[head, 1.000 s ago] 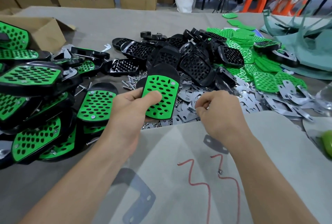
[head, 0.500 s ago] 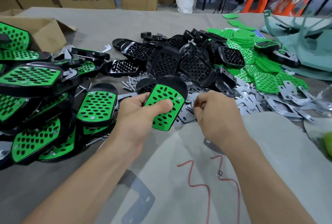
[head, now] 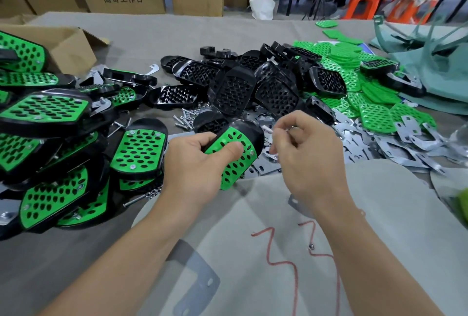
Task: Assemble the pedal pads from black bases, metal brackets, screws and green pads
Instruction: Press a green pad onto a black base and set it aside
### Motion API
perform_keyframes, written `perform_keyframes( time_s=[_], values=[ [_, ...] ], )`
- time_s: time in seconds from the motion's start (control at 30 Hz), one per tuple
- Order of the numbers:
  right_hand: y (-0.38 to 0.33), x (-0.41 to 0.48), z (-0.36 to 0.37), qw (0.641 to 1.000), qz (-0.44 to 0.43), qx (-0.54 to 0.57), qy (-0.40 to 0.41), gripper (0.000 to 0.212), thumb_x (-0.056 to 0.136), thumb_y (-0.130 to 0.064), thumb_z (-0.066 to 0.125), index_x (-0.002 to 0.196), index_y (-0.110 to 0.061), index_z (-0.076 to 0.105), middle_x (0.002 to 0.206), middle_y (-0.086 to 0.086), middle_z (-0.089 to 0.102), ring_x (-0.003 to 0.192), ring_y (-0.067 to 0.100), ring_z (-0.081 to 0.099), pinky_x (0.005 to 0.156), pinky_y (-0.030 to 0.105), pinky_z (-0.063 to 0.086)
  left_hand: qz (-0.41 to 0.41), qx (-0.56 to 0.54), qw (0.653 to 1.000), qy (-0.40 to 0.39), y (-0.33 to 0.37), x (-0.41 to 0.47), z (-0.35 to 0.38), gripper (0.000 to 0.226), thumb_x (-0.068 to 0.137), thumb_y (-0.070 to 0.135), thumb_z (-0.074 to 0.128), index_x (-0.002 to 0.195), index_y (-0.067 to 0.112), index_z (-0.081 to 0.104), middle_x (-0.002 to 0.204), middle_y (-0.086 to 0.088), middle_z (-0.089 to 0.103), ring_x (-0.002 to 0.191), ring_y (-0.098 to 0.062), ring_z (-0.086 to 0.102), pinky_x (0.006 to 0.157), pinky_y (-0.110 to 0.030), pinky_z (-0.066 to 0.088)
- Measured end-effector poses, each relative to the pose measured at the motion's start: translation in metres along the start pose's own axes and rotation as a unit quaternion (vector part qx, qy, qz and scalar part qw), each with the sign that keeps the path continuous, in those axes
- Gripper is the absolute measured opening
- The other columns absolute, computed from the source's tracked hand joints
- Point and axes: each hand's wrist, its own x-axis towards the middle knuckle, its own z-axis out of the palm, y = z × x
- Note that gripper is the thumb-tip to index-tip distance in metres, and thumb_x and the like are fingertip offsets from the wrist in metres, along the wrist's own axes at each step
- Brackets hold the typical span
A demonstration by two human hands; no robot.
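The left hand (head: 195, 163) grips a green-padded black pedal base (head: 236, 156); the right hand (head: 306, 156) pinches a small pale piece (head: 269, 130) (too blurred to name). Black perforated plastic bases (head: 235, 93) are heaped just behind, with flat silver metal brackets (head: 379, 146) to the right.

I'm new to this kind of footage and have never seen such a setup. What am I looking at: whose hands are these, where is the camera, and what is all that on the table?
There is no machine here: a person works with two bare hands. Every picture comes from one wide-angle camera worn on the person's head, looking down at the hands. The left hand holds a pedal pad, green face on a black base, with the thumb on top. Beside it, the right hand pinches a small pale part, too blurred to name. On the grey table lie finished pads at the left, loose black bases in the middle, green pads and metal brackets at the right, and screws near the bases.
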Motion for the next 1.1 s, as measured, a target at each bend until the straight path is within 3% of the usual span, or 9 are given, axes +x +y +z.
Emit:
perform_keyframes(
  time_s=[0.1, 0.2, 0.3, 0.4, 0.63, 0.77, 0.9, 1.0, 1.1],
  values=[
    [-0.012, -0.008, 0.005, 0.997, 0.009, 0.073, -0.019, 0.004, 0.078, -0.024, 0.062, 0.08, -0.026, 0.065, 0.059, -0.002, 0.069, 0.055, 0.024, 0.065, 0.056, 0.034, 0.053, 0.046, 0.062, 0.997, 0.023, -0.003, 0.001, 0.001, 0.032, 0.066, 0.043, 0.08, 0.065, 0.012, 0.071, 0.054, -0.012, 0.057, 0.048, -0.012, 0.044, 0.043, -0.038, 0.043],
    [-0.019, -0.013, 0.009, 0.993, -0.014, 0.11, -0.026, 0.005, 0.078, -0.02, 0.068, 0.079, -0.025, 0.067, 0.06, -0.007, 0.07, 0.053, 0.016, 0.067, 0.054, 0.024, 0.051, 0.074, 0.089, 0.993, 0.034, -0.004, 0.001, 0.002, 0.036, 0.069, 0.045, 0.081, 0.06, 0.014, 0.066, 0.043, 0.005, 0.042, 0.045, -0.007, 0.033, 0.041, -0.029, 0.03],
    [-0.021, -0.016, 0.011, 0.994, -0.017, 0.112, 0.001, 0.015, 0.08, -0.012, 0.073, 0.073, -0.023, 0.067, 0.06, -0.012, 0.069, 0.052, 0.006, 0.065, 0.051, 0.014, 0.047, 0.091, 0.096, 0.991, 0.037, -0.005, 0.0, 0.002, 0.033, 0.07, 0.045, 0.083, 0.061, 0.018, 0.068, 0.043, 0.005, 0.046, 0.043, -0.004, 0.033, 0.039, -0.02, 0.027],
    [-0.02, -0.016, 0.012, 0.995, -0.019, 0.096, 0.025, 0.019, 0.079, -0.01, 0.075, 0.07, -0.024, 0.065, 0.06, -0.014, 0.067, 0.052, 0.003, 0.063, 0.051, 0.01, 0.044, 0.108, 0.095, 0.989, 0.035, -0.004, -0.001, 0.002, 0.032, 0.073, 0.035, 0.089, 0.058, 0.019, 0.065, 0.04, 0.011, 0.038, 0.042, -0.006, 0.03, 0.038, -0.015, 0.022],
    [-0.021, -0.02, 0.012, 0.994, -0.068, 0.071, 0.042, 0.02, 0.08, -0.011, 0.075, 0.072, -0.025, 0.064, 0.07, -0.014, 0.068, 0.061, 0.005, 0.064, 0.057, 0.013, 0.049, 0.139, 0.118, 0.983, 0.023, -0.003, -0.006, 0.002, 0.043, 0.077, 0.033, 0.087, 0.054, 0.011, 0.058, 0.043, 0.01, 0.036, 0.044, -0.007, 0.029, 0.039, -0.02, 0.022],
    [-0.018, -0.017, 0.01, 0.995, -0.061, 0.08, -0.001, 0.018, 0.077, -0.008, 0.076, 0.071, -0.022, 0.065, 0.063, -0.008, 0.066, 0.054, 0.01, 0.062, 0.05, 0.017, 0.048, 0.156, 0.154, 0.975, 0.038, -0.003, -0.006, 0.001, 0.043, 0.076, 0.035, 0.086, 0.056, 0.011, 0.057, 0.048, -0.001, 0.042, 0.045, -0.008, 0.029, 0.04, -0.023, 0.025],
    [-0.017, -0.018, 0.01, 0.996, -0.056, 0.051, -0.049, 0.019, 0.079, -0.014, 0.077, 0.081, -0.026, 0.063, 0.06, -0.012, 0.065, 0.051, 0.012, 0.061, 0.05, 0.028, 0.051, 0.18, 0.18, 0.965, 0.064, -0.005, -0.01, -0.001, 0.042, 0.075, 0.043, 0.076, 0.056, 0.012, 0.055, 0.046, 0.005, 0.041, 0.046, -0.011, 0.034, 0.04, -0.019, 0.024],
    [-0.018, -0.02, 0.011, 0.994, -0.03, 0.083, -0.068, 0.017, 0.08, -0.01, 0.074, 0.079, -0.024, 0.064, 0.058, -0.008, 0.067, 0.051, 0.014, 0.064, 0.053, 0.036, 0.054, 0.214, 0.227, 0.947, 0.079, -0.007, -0.011, -0.002, 0.043, 0.078, 0.04, 0.079, 0.057, 0.015, 0.052, 0.043, 0.005, 0.036, 0.055, -0.017, 0.038, 0.045, -0.015, 0.029],
    [-0.017, -0.018, 0.011, 0.98, 0.045, 0.175, -0.085, 0.018, 0.079, 0.0, 0.072, 0.071, -0.015, 0.067, 0.055, 0.003, 0.069, 0.049, 0.019, 0.066, 0.051, 0.034, 0.053, 0.232, 0.25, 0.936, 0.089, -0.008, -0.012, -0.003, 0.045, 0.08, 0.034, 0.081, 0.056, 0.017, 0.048, 0.044, 0.006, 0.036, 0.057, -0.021, 0.042, 0.045, -0.016, 0.03]
  ],
)
